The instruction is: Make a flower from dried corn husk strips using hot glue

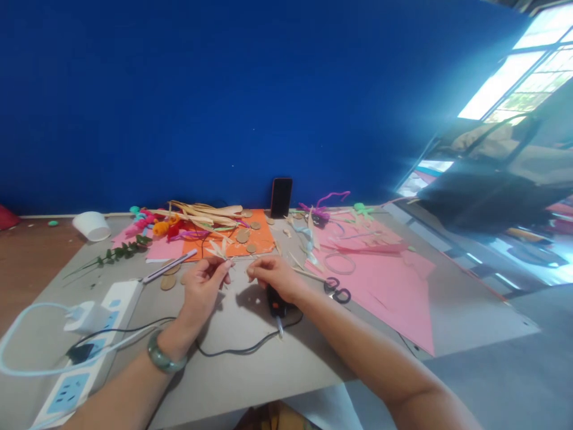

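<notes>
My left hand (206, 279) is closed in a pinch on a small bunch of pale pointed dried-husk strips (218, 247), which fan out above the fingertips. Just right of it, my right hand (274, 276) has thumb and forefinger pressed together; whatever sits between them is too small to make out. Beneath the right hand lies a black glue gun (276, 303), partly covered, with a clear stick (280, 328) poking out of its near end. Scissors with black handles (336, 291) rest beside the right wrist. A light-coloured cutter knife (169, 266) lies left of my left hand.
A white power strip (115, 310) with plugs and cables occupies the left. Behind are a paper cup (92, 226), a leafy sprig (117, 251), husk strips (203, 214), orange paper (264, 230) with wooden discs, and an upright phone (281, 198). Pink paper (380, 292) covers the right.
</notes>
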`<state>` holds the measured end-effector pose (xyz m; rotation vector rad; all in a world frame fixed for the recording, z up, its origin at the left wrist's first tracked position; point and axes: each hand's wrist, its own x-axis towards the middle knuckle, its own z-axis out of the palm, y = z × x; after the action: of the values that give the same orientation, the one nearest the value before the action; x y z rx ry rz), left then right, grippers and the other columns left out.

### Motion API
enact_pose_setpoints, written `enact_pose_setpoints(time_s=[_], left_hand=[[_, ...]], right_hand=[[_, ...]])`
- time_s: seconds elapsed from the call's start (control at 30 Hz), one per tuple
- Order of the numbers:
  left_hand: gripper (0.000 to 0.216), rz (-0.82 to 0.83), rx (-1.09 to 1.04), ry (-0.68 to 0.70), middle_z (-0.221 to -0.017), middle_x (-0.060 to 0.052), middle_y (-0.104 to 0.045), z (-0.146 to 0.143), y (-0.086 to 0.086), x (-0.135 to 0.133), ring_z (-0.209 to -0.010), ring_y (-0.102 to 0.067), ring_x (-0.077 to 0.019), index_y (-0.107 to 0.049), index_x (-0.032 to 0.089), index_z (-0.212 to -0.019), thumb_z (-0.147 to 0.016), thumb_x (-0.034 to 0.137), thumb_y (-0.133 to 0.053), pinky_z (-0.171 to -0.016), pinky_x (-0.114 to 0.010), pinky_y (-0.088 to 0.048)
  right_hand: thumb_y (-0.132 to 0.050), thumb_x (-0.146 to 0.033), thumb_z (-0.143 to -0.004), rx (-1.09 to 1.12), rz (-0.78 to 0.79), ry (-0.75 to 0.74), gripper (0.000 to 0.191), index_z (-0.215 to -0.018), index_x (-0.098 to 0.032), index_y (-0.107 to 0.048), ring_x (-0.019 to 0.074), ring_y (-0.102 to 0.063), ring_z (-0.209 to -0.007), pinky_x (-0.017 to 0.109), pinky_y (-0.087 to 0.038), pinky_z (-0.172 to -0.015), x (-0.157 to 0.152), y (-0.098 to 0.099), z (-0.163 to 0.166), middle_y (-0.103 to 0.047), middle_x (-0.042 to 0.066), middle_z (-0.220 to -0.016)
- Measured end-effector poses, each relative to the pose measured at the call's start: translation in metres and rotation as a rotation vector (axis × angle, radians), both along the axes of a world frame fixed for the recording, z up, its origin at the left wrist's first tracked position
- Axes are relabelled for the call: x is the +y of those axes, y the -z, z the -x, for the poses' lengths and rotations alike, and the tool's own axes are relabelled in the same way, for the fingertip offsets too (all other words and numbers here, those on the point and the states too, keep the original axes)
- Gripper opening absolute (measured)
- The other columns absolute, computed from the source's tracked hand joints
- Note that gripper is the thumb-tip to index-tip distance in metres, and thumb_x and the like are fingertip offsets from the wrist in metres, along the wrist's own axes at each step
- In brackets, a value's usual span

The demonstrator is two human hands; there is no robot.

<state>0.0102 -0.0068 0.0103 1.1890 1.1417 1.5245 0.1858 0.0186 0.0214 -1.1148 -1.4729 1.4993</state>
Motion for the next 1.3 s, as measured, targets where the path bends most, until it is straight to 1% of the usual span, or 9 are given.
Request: enact_pose_setpoints(time_s=[0.2,0.5,0.63,0.8,0.9,1.0,1.17,1.23,1.3], left_hand=[[0.021,0.078,0.022,0.125,-0.052,0.001,-0.062,-0.008,0.006,-0.005,-0.045,-0.052,-0.0094,-0.065,0.013,-0.077,-0.075,0.034,-0.070,-0.043,-0.020,-0.041],[0.022,0.163,-0.003,0.176,-0.057,-0.002,-0.067,-0.016,0.008,-0.012,-0.047,-0.059,-0.0118,-0.064,0.014,-0.074,-0.071,0.033,-0.074,-0.045,-0.023,-0.048],[0.023,0.192,-0.067,0.206,-0.068,-0.005,-0.072,-0.019,0.004,-0.014,-0.047,-0.058,-0.0107,-0.062,0.014,-0.070,-0.069,0.032,-0.076,-0.043,-0.022,-0.048],[0.023,0.231,-0.182,0.241,-0.074,-0.005,-0.073,-0.019,0.003,-0.015,-0.045,-0.058,-0.0091,-0.060,0.013,-0.067,-0.067,0.028,-0.078,-0.040,-0.020,-0.045],[0.023,0.253,-0.224,0.278,-0.067,-0.002,-0.071,-0.017,0.005,-0.015,-0.043,-0.057,-0.0083,-0.059,0.014,-0.067,-0.066,0.026,-0.078,-0.038,-0.018,-0.043],[0.023,0.275,-0.244,0.327,-0.050,0.003,-0.063,-0.016,0.006,-0.015,-0.039,-0.054,-0.0079,-0.058,0.015,-0.065,-0.066,0.026,-0.079,-0.036,-0.016,-0.039],[0.025,0.289,-0.230,0.318,-0.047,0.003,-0.061,-0.015,0.007,-0.017,-0.037,-0.051,-0.0061,-0.058,0.014,-0.063,-0.064,0.025,-0.080,-0.036,-0.014,-0.036],[0.023,0.277,-0.213,0.305,-0.046,0.004,-0.060,-0.015,0.010,-0.016,-0.037,-0.050,-0.0057,-0.059,0.014,-0.063,-0.065,0.026,-0.079,-0.037,-0.014,-0.036],[0.023,0.243,-0.195,0.280,-0.048,0.003,-0.061,-0.013,0.012,-0.015,-0.039,-0.050,-0.0053,-0.059,0.014,-0.064,-0.066,0.026,-0.079,-0.039,-0.014,-0.036]], right_hand=[[-0.072,-0.030,-0.068,0.137,0.023,0.058,0.019,-0.069,-0.014,-0.060,0.0038,-0.042,-0.040,0.018,-0.033,-0.041,-0.007,-0.006,-0.005,-0.069,0.000,-0.064],[-0.069,-0.031,-0.074,0.132,-0.072,0.050,0.018,-0.072,-0.015,-0.065,0.0042,-0.043,-0.042,0.018,-0.034,-0.043,-0.009,-0.009,-0.016,-0.065,-0.001,-0.065],[-0.071,-0.029,-0.073,0.097,-0.223,0.030,0.015,-0.074,-0.015,-0.068,0.0073,-0.049,-0.050,0.020,-0.038,-0.048,-0.005,-0.005,-0.020,-0.064,-0.001,-0.065],[-0.068,-0.030,-0.078,0.023,-0.410,-0.022,0.014,-0.077,-0.016,-0.071,0.0127,-0.057,-0.068,0.024,-0.045,-0.062,-0.004,-0.005,-0.024,-0.067,0.003,-0.074],[-0.067,-0.031,-0.081,0.034,-0.457,-0.102,0.015,-0.079,-0.017,-0.071,0.0132,-0.059,-0.070,0.026,-0.046,-0.066,-0.003,-0.007,-0.025,-0.067,0.004,-0.078],[-0.068,-0.031,-0.081,0.064,-0.472,-0.172,0.016,-0.078,-0.016,-0.072,0.0136,-0.059,-0.072,0.026,-0.047,-0.068,-0.002,-0.009,-0.025,-0.066,0.005,-0.078],[-0.069,-0.034,-0.080,0.081,-0.455,-0.186,0.018,-0.076,-0.016,-0.072,0.0144,-0.059,-0.073,0.027,-0.047,-0.069,-0.003,-0.008,-0.023,-0.065,0.005,-0.077],[-0.069,-0.036,-0.080,0.064,-0.422,-0.162,0.019,-0.080,-0.017,-0.072,0.0135,-0.058,-0.069,0.026,-0.046,-0.066,-0.004,-0.006,-0.022,-0.066,0.004,-0.077],[-0.068,-0.037,-0.080,0.022,-0.374,-0.067,0.021,-0.080,-0.016,-0.071,0.0116,-0.055,-0.061,0.024,-0.044,-0.060,-0.004,-0.004,-0.021,-0.064,0.002,-0.071]])
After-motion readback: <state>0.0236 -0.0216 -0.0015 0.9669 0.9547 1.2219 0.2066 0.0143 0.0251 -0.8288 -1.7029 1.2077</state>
